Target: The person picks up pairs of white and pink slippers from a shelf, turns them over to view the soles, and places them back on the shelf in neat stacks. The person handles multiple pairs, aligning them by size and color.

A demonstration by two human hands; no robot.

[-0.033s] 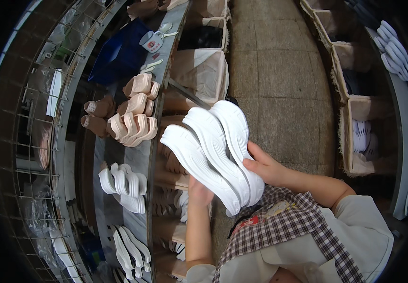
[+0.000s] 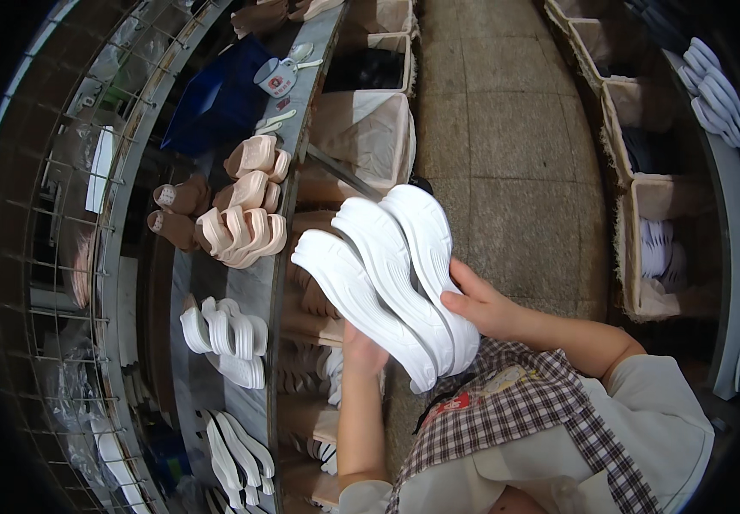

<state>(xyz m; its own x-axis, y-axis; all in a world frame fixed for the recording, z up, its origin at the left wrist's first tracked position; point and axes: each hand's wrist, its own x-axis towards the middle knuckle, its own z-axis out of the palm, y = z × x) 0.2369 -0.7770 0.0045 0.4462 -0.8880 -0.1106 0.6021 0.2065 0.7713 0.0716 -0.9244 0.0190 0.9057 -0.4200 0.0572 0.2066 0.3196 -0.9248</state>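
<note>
Three white shoe soles (image 2: 396, 287) stand side by side between my hands, in front of my checked apron (image 2: 498, 411). My right hand (image 2: 481, 300) is closed on the right edge of the stack, its thumb and a finger showing. Under the left side of the stack, my left hand (image 2: 363, 349) supports the soles; most of its fingers are hidden behind them. To the left, more white soles (image 2: 226, 330) rest on the grey bench (image 2: 280, 257), with another white group (image 2: 237, 454) nearer me. Pale pink soles (image 2: 246, 227) sit farther along, beside brown ones (image 2: 180, 206).
A blue bin (image 2: 216, 98), a white mug (image 2: 276, 77) and a light spoon (image 2: 277, 120) are on the far bench. Lined baskets (image 2: 413, 137) stand beneath it. A wire mesh (image 2: 113, 180) runs along the left. Across the aisle, more baskets (image 2: 635, 248) and a shelf (image 2: 721, 223) hold soles.
</note>
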